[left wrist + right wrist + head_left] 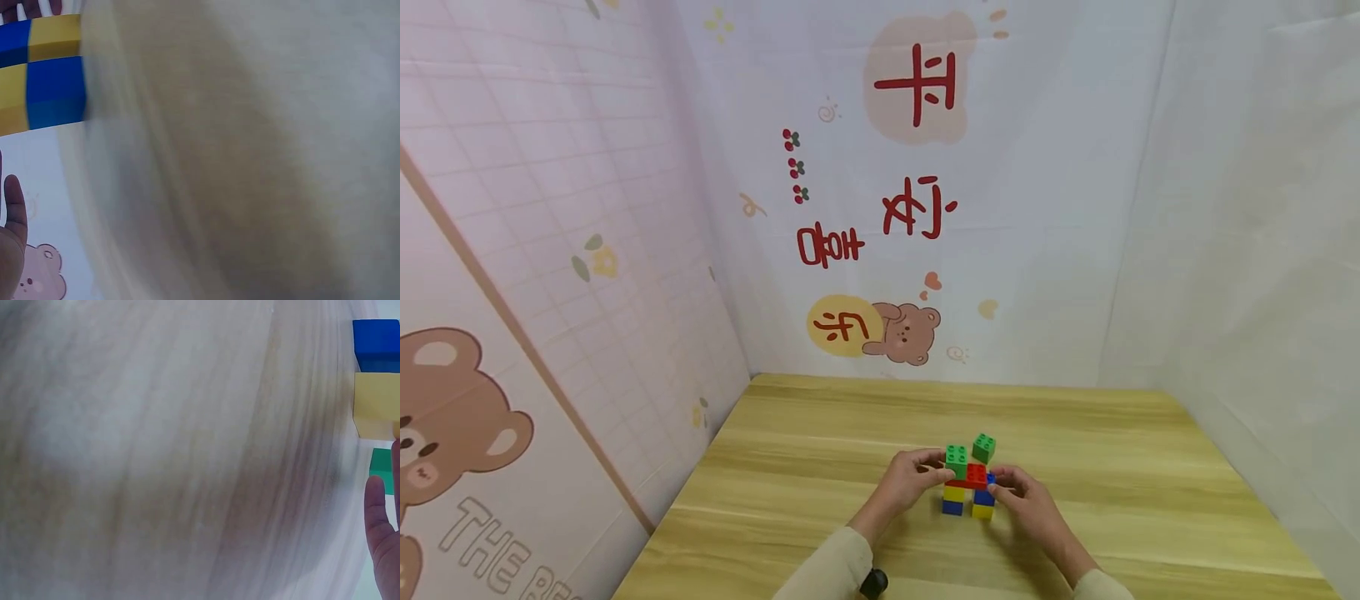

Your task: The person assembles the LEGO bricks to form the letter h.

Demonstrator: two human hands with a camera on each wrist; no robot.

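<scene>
Glossy plastic bricks [967, 487] on a smooth, matt wood-grain table [820, 467]

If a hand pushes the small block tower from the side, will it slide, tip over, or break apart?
The block tower looks low and broad at its base, so it probably slides on the smooth wooden table rather than tips. The left hand and right hand flank it. The green block on top might pop off first.

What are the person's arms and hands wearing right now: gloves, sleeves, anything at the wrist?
Both hands are bare, no gloves. The left hand comes out of a pale beige long sleeve, with a small black device at its wrist. The right hand has a matching beige sleeve. No rings or markings show.
</scene>
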